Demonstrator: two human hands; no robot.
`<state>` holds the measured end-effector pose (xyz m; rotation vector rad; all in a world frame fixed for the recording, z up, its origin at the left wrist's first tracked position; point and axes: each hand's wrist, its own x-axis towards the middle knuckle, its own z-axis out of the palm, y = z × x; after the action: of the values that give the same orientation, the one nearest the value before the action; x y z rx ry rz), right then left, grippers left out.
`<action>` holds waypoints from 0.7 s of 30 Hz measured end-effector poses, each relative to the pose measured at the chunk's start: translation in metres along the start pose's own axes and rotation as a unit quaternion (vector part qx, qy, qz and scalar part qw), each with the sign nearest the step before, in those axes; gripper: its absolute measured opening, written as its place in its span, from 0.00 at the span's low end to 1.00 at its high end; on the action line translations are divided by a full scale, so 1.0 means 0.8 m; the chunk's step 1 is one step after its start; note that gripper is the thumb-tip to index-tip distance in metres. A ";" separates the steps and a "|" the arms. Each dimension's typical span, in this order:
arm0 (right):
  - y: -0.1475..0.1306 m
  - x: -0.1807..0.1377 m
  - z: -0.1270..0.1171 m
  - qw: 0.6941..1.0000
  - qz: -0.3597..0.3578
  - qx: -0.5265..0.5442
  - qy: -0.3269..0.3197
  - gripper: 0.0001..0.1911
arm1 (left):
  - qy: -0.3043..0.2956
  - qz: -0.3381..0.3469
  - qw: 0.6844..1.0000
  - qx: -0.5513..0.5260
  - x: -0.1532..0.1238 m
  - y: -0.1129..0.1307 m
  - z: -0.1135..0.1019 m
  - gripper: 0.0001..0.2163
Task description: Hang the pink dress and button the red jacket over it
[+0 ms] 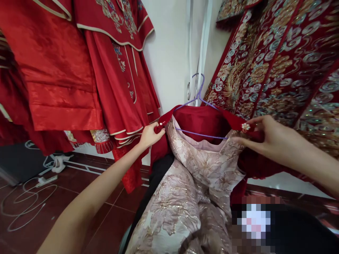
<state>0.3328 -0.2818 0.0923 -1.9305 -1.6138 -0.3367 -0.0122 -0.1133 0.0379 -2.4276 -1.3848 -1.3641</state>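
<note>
red garment (pixel 201 115) is hanging around a purple hanger (pixel 199 94) before the white wall (pixel 166 63), with a patterned dress (pixel 209 169) sitting inside its opening and spilling down below. left hand (pixel 149 135) is pinching one edge of the garment by some small pearls (pixel 160 124); right hand (pixel 272 137) is pinching the opposite edge by a pearl flower (pixel 245 127). these grips are spreading the neck, and the hanger's bar is showing across it. red clothes (pixel 119 88) and an embroidered robe (pixel 270 70) are flanking; tiled floor (pixel 113 225) is lying open beyond the left arm.
</note>
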 end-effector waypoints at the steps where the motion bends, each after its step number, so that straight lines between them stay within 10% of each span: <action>1: 0.004 0.005 0.012 1.000 -0.009 -0.004 -0.002 0.33 | -0.011 -0.012 1.000 0.020 0.004 0.000 0.002 0.09; 7: 0.035 0.050 0.051 0.994 0.008 -0.103 -0.039 0.16 | 0.015 0.062 0.990 0.127 0.063 0.001 0.011 0.10; 13: 0.043 0.063 0.081 0.988 -0.011 -0.133 -0.074 0.16 | -0.145 0.053 0.972 0.180 0.070 0.014 0.012 0.16; 21: -0.082 0.046 0.116 0.997 -0.042 -0.013 -0.062 0.16 | -0.111 0.042 0.955 0.273 0.025 0.059 -0.012 0.18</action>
<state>0.2618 -0.1922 0.0568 -1.9399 -1.7818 -0.2767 0.0196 -0.1321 0.0751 -2.2636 -1.4387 -0.5871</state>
